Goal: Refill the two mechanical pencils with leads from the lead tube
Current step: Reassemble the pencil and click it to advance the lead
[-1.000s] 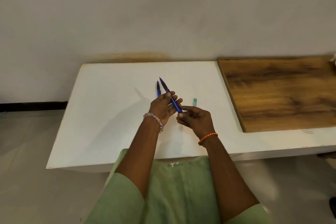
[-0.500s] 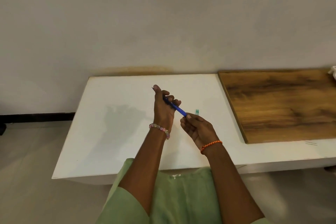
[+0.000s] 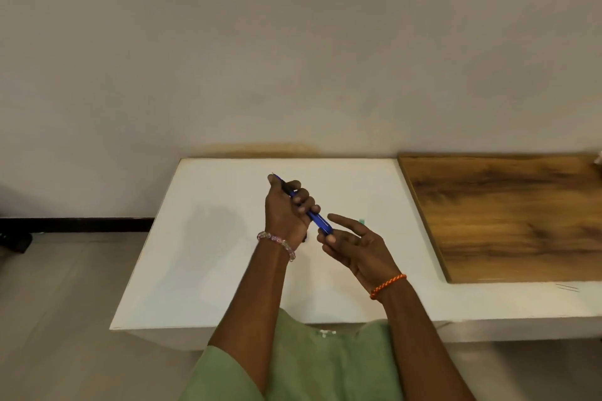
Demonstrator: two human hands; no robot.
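Note:
My left hand [image 3: 286,212] grips a blue mechanical pencil [image 3: 317,220] above the white table [image 3: 208,270]. The pencil slants with its tip up and to the far left and its rear end down toward the right. My right hand [image 3: 355,247] is beside that rear end, palm up and fingers stretched out, its thumb tip touching the end of the pencil. A small green lead tube [image 3: 361,221] lies on the table just behind my right index finger, mostly hidden. The second pencil is hidden behind my left hand.
A brown wooden board [image 3: 508,215] covers the right part of the table, close to my right hand. A plain wall rises right behind the table. Grey floor lies to the left, with a dark object [image 3: 14,241] at the far left edge.
My left hand has lifted the pencil off the table area and closed round it. My right hand, which pinched the rear end, has spread its fingers. The camera has tilted up.

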